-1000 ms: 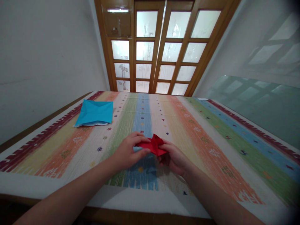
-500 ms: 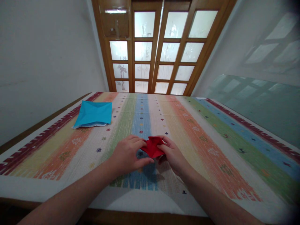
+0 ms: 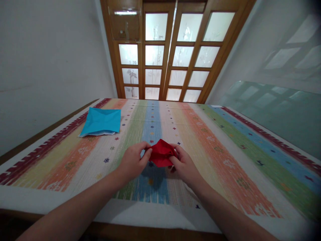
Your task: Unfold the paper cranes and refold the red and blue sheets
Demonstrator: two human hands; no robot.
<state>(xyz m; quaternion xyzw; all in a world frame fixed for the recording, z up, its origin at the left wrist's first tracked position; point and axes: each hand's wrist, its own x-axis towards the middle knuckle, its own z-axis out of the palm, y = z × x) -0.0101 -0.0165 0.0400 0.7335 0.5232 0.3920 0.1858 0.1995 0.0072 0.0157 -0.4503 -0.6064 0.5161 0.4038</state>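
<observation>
Left hand [image 3: 134, 161]: pinching left end of red paper [image 3: 160, 154] between thumb and fingertips. Right hand [image 3: 187, 167]: pinching opposite end, thumb uppermost. Red paper: folded, raised off striped cloth [image 3: 90, 175] between both hands — gripped at both ends probably to keep loose flaps in check. Blue paper [image 3: 102, 120]: lying far left — presumably out of the way.

Home: striped tablecloth [image 3: 215, 134], glazed doors [image 3: 183, 43]
</observation>
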